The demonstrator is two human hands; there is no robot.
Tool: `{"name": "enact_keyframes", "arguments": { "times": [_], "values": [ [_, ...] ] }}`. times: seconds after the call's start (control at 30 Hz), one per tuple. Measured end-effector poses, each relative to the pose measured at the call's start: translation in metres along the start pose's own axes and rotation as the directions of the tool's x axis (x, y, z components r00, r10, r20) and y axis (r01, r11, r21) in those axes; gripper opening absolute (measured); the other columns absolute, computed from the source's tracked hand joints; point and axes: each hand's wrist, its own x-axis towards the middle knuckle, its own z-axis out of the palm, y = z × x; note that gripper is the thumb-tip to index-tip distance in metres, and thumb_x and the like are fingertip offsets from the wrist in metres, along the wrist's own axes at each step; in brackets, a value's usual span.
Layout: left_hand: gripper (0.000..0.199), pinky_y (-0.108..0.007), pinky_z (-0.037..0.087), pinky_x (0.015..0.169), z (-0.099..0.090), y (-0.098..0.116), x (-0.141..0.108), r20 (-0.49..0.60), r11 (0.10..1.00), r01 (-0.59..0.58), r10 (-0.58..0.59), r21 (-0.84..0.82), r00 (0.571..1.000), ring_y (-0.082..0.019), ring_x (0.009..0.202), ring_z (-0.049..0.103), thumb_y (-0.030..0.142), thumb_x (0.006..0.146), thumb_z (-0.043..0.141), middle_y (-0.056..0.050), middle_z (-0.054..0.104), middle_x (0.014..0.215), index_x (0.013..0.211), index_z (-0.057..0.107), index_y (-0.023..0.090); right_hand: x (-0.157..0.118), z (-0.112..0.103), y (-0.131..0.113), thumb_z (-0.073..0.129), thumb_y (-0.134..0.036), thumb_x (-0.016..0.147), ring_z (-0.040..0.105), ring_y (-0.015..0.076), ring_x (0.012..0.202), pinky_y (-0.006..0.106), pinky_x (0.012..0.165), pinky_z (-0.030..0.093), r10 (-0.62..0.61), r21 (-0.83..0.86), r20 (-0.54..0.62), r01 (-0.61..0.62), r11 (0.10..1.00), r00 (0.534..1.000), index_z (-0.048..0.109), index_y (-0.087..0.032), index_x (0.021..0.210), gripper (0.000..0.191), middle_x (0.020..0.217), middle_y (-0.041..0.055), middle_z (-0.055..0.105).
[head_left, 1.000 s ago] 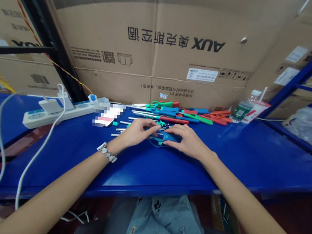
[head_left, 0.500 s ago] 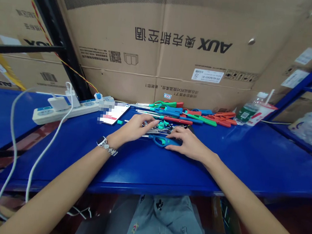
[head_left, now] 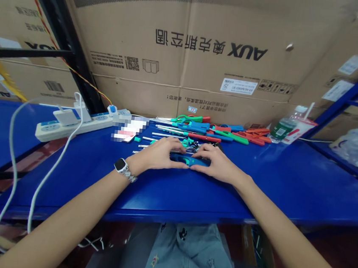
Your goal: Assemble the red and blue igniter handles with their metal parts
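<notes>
A blue long-nosed lighter [head_left: 184,159] lies crosswise low over the tabletop, between my two hands. My left hand [head_left: 163,153] is closed on its left part, the thumb along the near side, covering part of the metal nozzle. My right hand [head_left: 218,165] pinches the handle's right part between thumb and fingers. The thumb tips almost meet. Just beyond my hands are loose metal tubes [head_left: 162,135] and small teal-green parts [head_left: 188,142], partly hidden by my fingers.
Behind lie several red lighters [head_left: 204,137], blue lighters [head_left: 195,127] and green lighters [head_left: 236,138]. A bottle [head_left: 283,127] and a cup [head_left: 301,132] stand at the right. A power strip [head_left: 98,122] with white cables lies left, and a large carton [head_left: 186,66] stands behind the blue table [head_left: 172,195].
My left hand has moved from the small parts nearer to me and onto the blue lighter. My right hand stays at the handle.
</notes>
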Motion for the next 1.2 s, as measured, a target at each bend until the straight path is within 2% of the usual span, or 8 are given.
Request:
{"name": "enact_keyframes", "arguments": {
  "times": [0.07, 0.2, 0.4, 0.67, 0.77, 0.93, 1.03, 1.2],
  "values": [
    [0.039, -0.042, 0.053, 0.090, 0.005, 0.001, 0.001, 0.031, 0.998, -0.018, 0.017, 0.061, 0.999, -0.028, 0.104, 0.067, 0.052, 0.083, 0.079, -0.008, 0.072, 0.108, 0.108, 0.074, 0.022, 0.000, 0.000, 0.002, 0.079, -0.040, 0.087, 0.062, 0.0266, 0.106, 0.049, 0.099, 0.047, 0.011, -0.007, -0.004, -0.011, 1.000, 1.000, 0.077, -0.026, 0.110, 0.026, 0.109, 0.0076, 0.066],
    [0.031, -0.042, 0.052, 0.087, 0.012, 0.003, 0.003, 0.066, 0.992, -0.012, 0.003, 0.124, 0.998, -0.028, 0.103, 0.066, 0.045, 0.088, 0.077, -0.009, 0.070, 0.107, 0.109, 0.074, 0.021, 0.001, 0.001, 0.005, 0.081, -0.037, 0.086, 0.062, 0.0263, 0.104, 0.047, 0.096, 0.048, 0.017, 0.009, 0.005, -0.017, 1.000, 1.000, 0.078, -0.025, 0.109, 0.026, 0.106, 0.0073, 0.065],
    [0.032, -0.042, 0.050, 0.086, 0.013, 0.006, 0.004, 0.084, 0.980, 0.021, -0.038, 0.198, 0.996, -0.030, 0.100, 0.067, 0.044, 0.088, 0.077, -0.010, 0.069, 0.105, 0.110, 0.076, 0.020, 0.003, 0.001, 0.006, 0.081, -0.037, 0.086, 0.060, 0.0258, 0.103, 0.044, 0.093, 0.048, 0.020, 0.011, 0.023, -0.020, 1.000, 1.000, 0.079, -0.022, 0.108, 0.027, 0.106, 0.0078, 0.063],
    [0.035, -0.039, 0.048, 0.081, 0.015, 0.002, 0.006, 0.102, 0.981, 0.023, -0.044, 0.192, 0.994, -0.028, 0.095, 0.066, 0.049, 0.086, 0.078, -0.009, 0.069, 0.103, 0.109, 0.076, 0.022, 0.002, -0.004, 0.000, 0.077, -0.040, 0.089, 0.060, 0.0270, 0.106, 0.045, 0.093, 0.044, 0.008, -0.055, 0.084, -0.003, 0.999, 0.996, 0.077, -0.022, 0.110, 0.027, 0.106, 0.0078, 0.064],
    [0.035, -0.041, 0.044, 0.087, 0.014, 0.004, 0.003, 0.121, 0.980, 0.004, -0.029, 0.200, 0.992, -0.028, 0.100, 0.065, 0.049, 0.086, 0.079, -0.008, 0.070, 0.107, 0.109, 0.075, 0.023, 0.001, -0.009, -0.009, 0.075, -0.038, 0.091, 0.060, 0.0277, 0.108, 0.044, 0.093, 0.042, 0.006, -0.078, 0.135, 0.005, 0.997, 0.991, 0.075, -0.021, 0.107, 0.023, 0.105, 0.0076, 0.066],
    [0.039, -0.043, 0.037, 0.093, 0.006, 0.007, -0.001, 0.199, 0.984, -0.044, 0.009, 0.170, 0.980, -0.028, 0.103, 0.063, 0.057, 0.086, 0.077, -0.005, 0.071, 0.106, 0.107, 0.074, 0.024, 0.008, -0.014, -0.029, 0.079, -0.032, 0.080, 0.061, 0.0210, 0.083, 0.033, 0.078, 0.042, 0.107, -0.061, 0.253, -0.095, 0.994, 0.961, 0.069, -0.017, 0.094, 0.023, 0.087, 0.0034, 0.069],
    [0.041, -0.042, 0.038, 0.092, 0.003, 0.005, -0.002, 0.203, 0.987, -0.060, 0.029, 0.149, 0.979, -0.028, 0.103, 0.062, 0.057, 0.085, 0.078, -0.005, 0.070, 0.106, 0.106, 0.074, 0.023, 0.012, -0.006, -0.041, 0.078, -0.040, 0.074, 0.061, 0.0263, 0.084, 0.036, 0.078, 0.041, 0.178, -0.214, 0.269, -0.121, 0.969, 0.947, 0.067, -0.017, 0.100, 0.036, 0.087, 0.0077, 0.070],
    [0.035, -0.045, 0.037, 0.099, -0.002, 0.003, -0.003, 0.150, 0.977, -0.096, 0.067, 0.189, 0.986, -0.028, 0.105, 0.062, 0.051, 0.085, 0.078, -0.006, 0.070, 0.109, 0.105, 0.073, 0.023, 0.015, 0.011, -0.053, 0.058, -0.041, 0.091, 0.064, 0.0330, 0.092, 0.048, 0.098, 0.034, 0.140, -0.448, 0.223, -0.025, 0.893, 0.965, 0.069, -0.011, 0.115, 0.040, 0.091, 0.0167, 0.072]
  ]
}}
